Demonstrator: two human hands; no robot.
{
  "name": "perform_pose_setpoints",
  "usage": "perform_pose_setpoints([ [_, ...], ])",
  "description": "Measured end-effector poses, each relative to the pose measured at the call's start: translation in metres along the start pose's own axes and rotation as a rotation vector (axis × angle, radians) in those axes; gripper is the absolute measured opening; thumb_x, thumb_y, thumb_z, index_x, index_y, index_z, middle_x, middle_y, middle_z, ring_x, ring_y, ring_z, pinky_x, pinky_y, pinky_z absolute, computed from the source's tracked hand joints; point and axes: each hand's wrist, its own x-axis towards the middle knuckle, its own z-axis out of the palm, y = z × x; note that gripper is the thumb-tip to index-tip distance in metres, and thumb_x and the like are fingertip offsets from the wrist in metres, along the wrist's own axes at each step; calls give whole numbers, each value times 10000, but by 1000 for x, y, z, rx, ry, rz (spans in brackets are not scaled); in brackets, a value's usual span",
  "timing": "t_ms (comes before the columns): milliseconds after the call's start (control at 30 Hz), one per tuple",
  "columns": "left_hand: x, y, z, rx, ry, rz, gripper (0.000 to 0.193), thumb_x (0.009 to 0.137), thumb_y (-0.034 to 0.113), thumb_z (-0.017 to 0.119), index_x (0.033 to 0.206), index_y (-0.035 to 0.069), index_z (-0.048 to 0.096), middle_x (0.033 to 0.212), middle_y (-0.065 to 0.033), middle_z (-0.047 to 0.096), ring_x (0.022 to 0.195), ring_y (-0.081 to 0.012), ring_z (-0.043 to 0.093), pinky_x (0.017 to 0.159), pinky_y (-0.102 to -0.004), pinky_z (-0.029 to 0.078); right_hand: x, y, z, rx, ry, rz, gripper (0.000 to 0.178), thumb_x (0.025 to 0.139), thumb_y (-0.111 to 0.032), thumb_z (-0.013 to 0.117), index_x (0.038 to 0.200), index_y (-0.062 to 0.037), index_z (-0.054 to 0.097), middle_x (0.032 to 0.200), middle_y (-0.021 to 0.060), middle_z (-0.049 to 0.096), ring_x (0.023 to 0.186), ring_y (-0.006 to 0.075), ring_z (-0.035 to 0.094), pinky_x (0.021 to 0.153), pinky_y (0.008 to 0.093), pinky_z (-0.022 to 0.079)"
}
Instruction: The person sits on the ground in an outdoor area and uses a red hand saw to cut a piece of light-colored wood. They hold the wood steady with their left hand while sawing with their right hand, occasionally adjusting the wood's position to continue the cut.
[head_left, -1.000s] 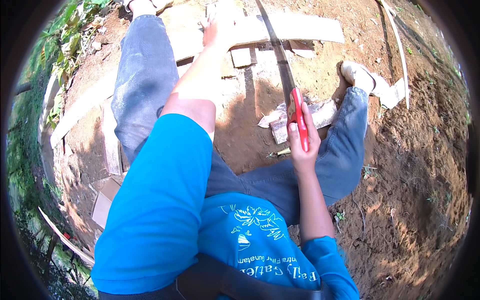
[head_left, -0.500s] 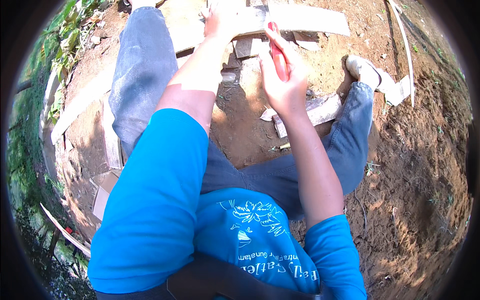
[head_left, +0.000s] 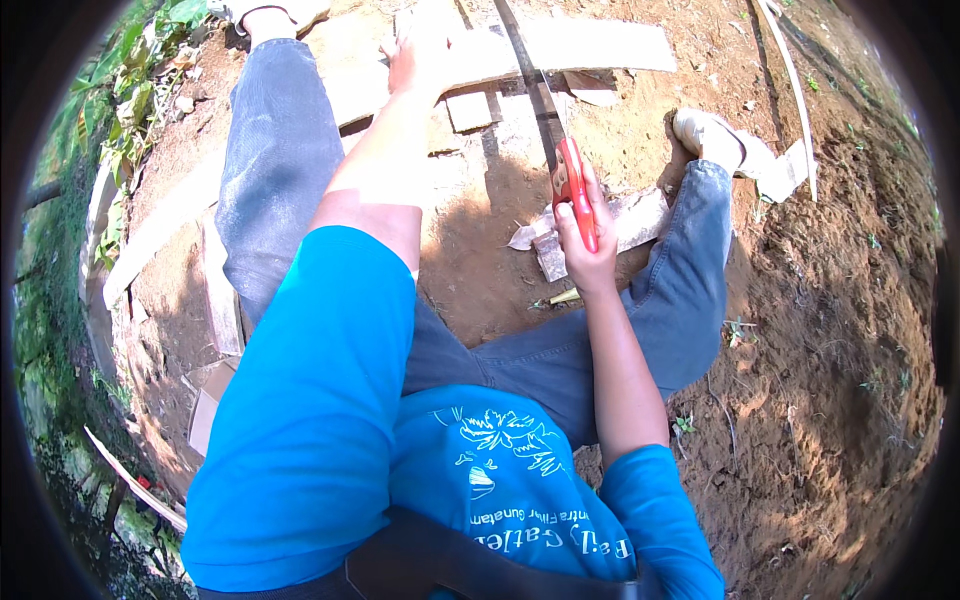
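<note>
My right hand (head_left: 590, 250) grips the red handle of a handsaw (head_left: 572, 185). Its dark blade (head_left: 525, 70) runs up and away across a pale wooden plank (head_left: 590, 45) that lies flat on the dirt at the top. My left hand (head_left: 415, 55) presses down on that plank, just left of the blade, arm stretched forward. My legs in blue jeans spread to both sides of the plank, and a light shoe (head_left: 705, 135) rests at the right.
Short wood offcuts (head_left: 630, 220) lie on the bare brown earth below the saw handle. More boards (head_left: 215, 300) lie at the left beside green plants (head_left: 140, 80). A thin pale strip (head_left: 795, 90) curves along the right.
The saw went forward along the plank half a second ago and has now come back toward me. My left hand stays on the plank.
</note>
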Motion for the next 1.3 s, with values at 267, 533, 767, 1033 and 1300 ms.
perform_pose_setpoints([
  [267, 0, -14, 3, 39, 46, 57, 369, 920, 347, 615, 1116, 36, 643, 1127, -235, 652, 1099, -409, 623, 907, -502, 521, -41, -144, -56, -68, -17, 374, 548, 969, -67, 627, 1488, 22, 474, 1400, 175, 609, 1268, 199, 582, 1086, 337, 421],
  [533, 1, 19, -3, -74, -133, 18, 413, 919, 363, 642, 1238, 101, 632, 1347, -177, 580, 1290, -349, 519, 1102, -524, 366, 54, -98, -1, -40, 23, 113, 455, 926, -17, 640, 1362, 89, 565, 1304, 189, 662, 1202, 220, 637, 1028, 314, 470],
  [767, 3, 18, -1, 4, -104, 84, 480, 951, 399, 580, 1334, 109, 570, 1437, -164, 503, 1359, -348, 437, 1143, -540, 290, 73, -52, 15, -58, 50, -137, 455, 909, -1, 647, 1355, 59, 575, 1235, 172, 686, 1130, 213, 664, 971, 322, 504],
  [1033, -17, 11, 17, 134, -50, 180, 557, 988, 440, 509, 1443, 118, 498, 1539, -149, 415, 1438, -348, 343, 1189, -559, 203, 21, 7, 23, 107, 14, 26, 501, 967, -72, 640, 1443, 21, 515, 1359, 160, 627, 1219, 180, 601, 1029, 307, 458],
  [1300, -28, -8, 29, 335, -10, 261, 586, 1012, 453, 455, 1488, 111, 473, 1588, -138, 377, 1480, -333, 296, 1212, -552, 152, -15, -88, -25, -66, -22, 116, 534, 980, -77, 630, 1491, -12, 489, 1388, 148, 618, 1178, 142, 603, 1023, 292, 454],
])
